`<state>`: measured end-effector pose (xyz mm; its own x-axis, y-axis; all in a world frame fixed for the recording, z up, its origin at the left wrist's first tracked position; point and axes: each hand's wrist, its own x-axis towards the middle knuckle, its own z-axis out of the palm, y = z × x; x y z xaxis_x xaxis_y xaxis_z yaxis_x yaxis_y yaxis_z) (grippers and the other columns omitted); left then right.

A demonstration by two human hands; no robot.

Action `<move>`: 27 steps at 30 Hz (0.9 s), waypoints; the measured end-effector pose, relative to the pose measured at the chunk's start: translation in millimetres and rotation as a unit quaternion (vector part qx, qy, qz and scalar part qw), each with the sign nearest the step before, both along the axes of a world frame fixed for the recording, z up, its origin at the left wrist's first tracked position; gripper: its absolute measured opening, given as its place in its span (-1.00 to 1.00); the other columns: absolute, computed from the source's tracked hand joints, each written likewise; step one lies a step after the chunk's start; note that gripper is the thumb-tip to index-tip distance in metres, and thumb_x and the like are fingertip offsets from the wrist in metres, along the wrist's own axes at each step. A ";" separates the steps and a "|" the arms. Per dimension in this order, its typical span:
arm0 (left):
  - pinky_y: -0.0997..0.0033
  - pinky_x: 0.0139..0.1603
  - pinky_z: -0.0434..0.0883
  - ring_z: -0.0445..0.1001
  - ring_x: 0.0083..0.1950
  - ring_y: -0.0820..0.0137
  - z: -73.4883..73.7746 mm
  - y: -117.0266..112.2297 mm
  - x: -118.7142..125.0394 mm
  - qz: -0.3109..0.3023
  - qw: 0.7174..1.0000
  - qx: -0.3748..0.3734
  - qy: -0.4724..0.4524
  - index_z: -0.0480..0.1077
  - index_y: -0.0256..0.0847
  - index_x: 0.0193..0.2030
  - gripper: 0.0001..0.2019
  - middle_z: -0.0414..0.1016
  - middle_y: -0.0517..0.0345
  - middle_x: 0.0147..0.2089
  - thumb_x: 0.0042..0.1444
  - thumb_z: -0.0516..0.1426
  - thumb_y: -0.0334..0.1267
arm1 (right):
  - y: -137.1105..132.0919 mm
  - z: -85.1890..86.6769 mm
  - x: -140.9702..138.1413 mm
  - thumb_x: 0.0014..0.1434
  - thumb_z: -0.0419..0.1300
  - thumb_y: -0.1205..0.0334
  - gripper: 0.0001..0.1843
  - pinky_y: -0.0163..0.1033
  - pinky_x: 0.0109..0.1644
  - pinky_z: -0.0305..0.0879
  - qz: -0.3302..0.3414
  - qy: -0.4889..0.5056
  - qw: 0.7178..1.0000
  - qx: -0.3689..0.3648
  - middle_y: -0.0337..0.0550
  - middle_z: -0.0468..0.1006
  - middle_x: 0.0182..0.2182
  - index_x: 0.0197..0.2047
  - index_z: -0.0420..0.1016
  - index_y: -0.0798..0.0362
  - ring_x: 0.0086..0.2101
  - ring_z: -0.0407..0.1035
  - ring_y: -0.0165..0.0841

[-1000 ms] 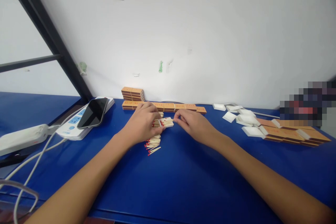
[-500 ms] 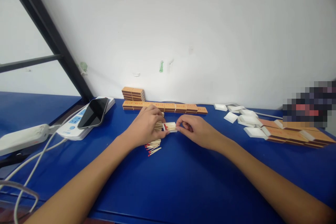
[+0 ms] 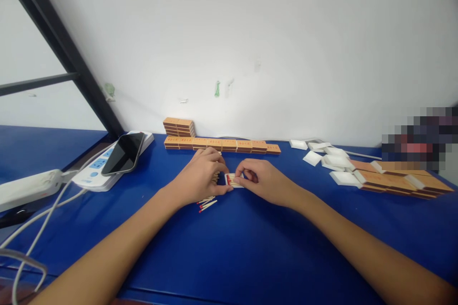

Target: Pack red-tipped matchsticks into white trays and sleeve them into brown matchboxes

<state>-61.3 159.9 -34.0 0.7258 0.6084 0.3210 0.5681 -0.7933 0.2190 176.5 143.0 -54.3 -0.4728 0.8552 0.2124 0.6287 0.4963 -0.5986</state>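
Both hands meet at the middle of the blue table point(image 3: 250, 248). My left hand point(image 3: 200, 178) is curled over a pile of red-tipped matches point(image 3: 207, 204), gripping a bundle of them. My right hand point(image 3: 263, 181) pinches a small white matchbox tray point(image 3: 234, 181) that holds a few matches, and the tray lies between the two hands. Loose matches stick out below my left hand. Most of the pile is hidden under my left palm.
A row of orange matchboxes point(image 3: 222, 144) lines the wall, with a short stack point(image 3: 179, 127) at its left end. White trays point(image 3: 329, 159) and orange sleeves point(image 3: 397, 182) lie at the right. A phone point(image 3: 123, 152) rests on a power strip point(image 3: 93, 171) with cables at the left.
Both hands and the tray have shifted slightly toward me. My left hand now covers more of the match pile, so fewer loose matches show.
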 end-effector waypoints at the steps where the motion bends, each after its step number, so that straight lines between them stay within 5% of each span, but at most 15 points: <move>1: 0.10 0.11 0.31 0.42 0.08 0.13 0.2 -0.7 0.9 -0.001 1.000 -0.003 0.003 0.61 -0.15 -0.10 -0.69 0.58 0.05 -0.05 0.12 0.41 -0.01 | 0.2 -1.1 -0.8 0.31 0.23 0.28 -0.93 -0.28 -0.32 0.11 0.005 0.000 1.000 0.006 -0.33 0.33 -0.48 -0.24 0.55 0.02 -0.44 0.22 -0.42; 11: 0.08 0.16 0.32 0.44 0.08 0.14 6.0 9.5 -12.9 0.019 0.999 0.043 -0.026 0.60 -0.17 -0.11 -0.72 0.59 0.02 -0.05 0.21 0.35 -0.01 | -17.0 1.7 -16.2 0.35 0.26 0.22 -0.90 -0.28 -0.32 0.12 0.027 0.050 0.995 0.081 -0.35 0.29 -0.49 -0.23 0.54 0.03 -0.47 0.19 -0.45; 17: 0.06 0.12 0.31 0.42 0.05 0.13 9.5 14.1 -18.8 0.054 0.996 0.072 -0.015 0.61 -0.19 -0.11 -0.74 0.59 0.02 -0.08 0.23 0.33 -0.04 | -34.5 -3.4 -39.5 0.32 0.30 0.27 -0.91 -0.30 -0.28 0.16 0.116 0.014 0.992 0.057 -0.32 0.37 -0.42 -0.10 0.60 0.01 -0.44 0.25 -0.45; 27: 0.06 0.13 0.31 0.42 0.04 0.14 8.8 9.2 -14.0 0.050 0.996 0.066 -0.019 0.60 -0.18 -0.15 -0.77 0.57 0.03 -0.10 0.20 0.35 -0.08 | -35.7 -6.5 -45.0 0.39 0.22 0.32 -0.92 -0.28 -0.25 0.19 0.108 -0.031 0.994 0.016 -0.23 0.52 -0.31 -0.21 0.49 0.05 -0.38 0.33 -0.41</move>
